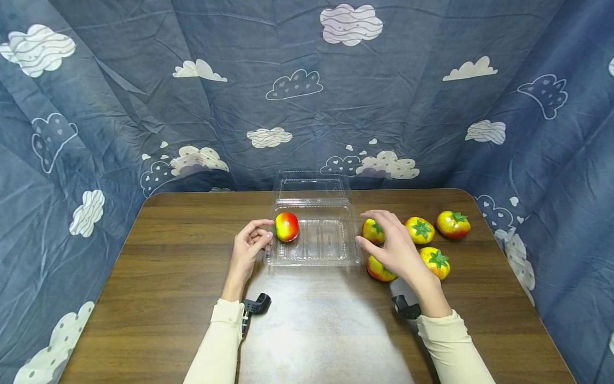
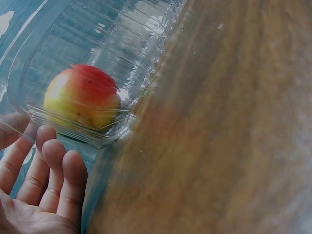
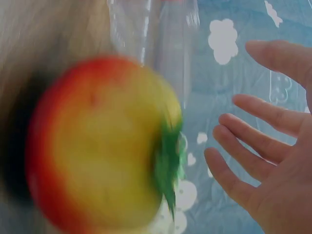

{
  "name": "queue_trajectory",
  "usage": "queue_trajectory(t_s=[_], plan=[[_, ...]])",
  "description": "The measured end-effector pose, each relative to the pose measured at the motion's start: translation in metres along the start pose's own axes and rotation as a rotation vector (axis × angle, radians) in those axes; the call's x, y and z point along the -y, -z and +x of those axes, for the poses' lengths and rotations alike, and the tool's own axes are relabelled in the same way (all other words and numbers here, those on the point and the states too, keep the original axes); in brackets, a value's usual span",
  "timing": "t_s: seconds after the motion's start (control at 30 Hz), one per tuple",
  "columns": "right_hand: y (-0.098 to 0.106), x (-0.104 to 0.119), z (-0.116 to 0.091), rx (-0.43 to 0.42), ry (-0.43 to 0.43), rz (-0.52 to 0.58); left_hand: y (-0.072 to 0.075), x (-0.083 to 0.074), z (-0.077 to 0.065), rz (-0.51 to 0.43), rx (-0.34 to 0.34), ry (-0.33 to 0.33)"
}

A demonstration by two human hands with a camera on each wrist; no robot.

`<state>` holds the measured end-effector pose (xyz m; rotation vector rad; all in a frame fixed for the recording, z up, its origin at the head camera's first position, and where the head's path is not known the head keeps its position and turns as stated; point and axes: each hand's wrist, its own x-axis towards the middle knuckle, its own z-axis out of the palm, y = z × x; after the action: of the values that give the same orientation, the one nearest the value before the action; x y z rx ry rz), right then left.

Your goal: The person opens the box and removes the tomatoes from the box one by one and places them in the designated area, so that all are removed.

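A clear plastic clamshell box (image 1: 331, 261) sits on the table with its lid raised behind it. One red-and-yellow persimmon-like fruit (image 1: 287, 227) lies inside, against the left wall. My left hand (image 1: 247, 248) is at the box's left rim; in the left wrist view the thumb shows through the plastic and the fingertips (image 2: 75, 168) sit under the rim. To the right of the box my right hand (image 1: 390, 248) hovers with fingers spread and nothing in its grasp. Beneath it are two similar fruits, one fruit (image 1: 371, 231) farther back and one fruit (image 1: 380, 269) nearer, both partly hidden.
Several more yellow-and-red fruits with green leafy tops stand right of my right hand, among them a fruit (image 1: 453, 224) at the back right. Behind the wooden table (image 1: 182, 250) hangs a blue curtain (image 1: 297, 128) with white clouds.
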<state>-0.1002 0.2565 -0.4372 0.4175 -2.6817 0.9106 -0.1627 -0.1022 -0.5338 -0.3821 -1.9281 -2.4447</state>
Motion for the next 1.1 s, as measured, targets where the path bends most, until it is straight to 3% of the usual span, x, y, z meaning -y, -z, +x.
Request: queue_trajectory(t_s=[0.57,1.1], plan=[[-0.036,0.026,0.025,0.049,0.032,0.091,0.001,0.000,0.000,0.003,-0.003,0.004],[-0.064,0.043,0.048,0.175,-0.034,0.108,0.000,-0.001,0.000,0.009,-0.011,0.014]])
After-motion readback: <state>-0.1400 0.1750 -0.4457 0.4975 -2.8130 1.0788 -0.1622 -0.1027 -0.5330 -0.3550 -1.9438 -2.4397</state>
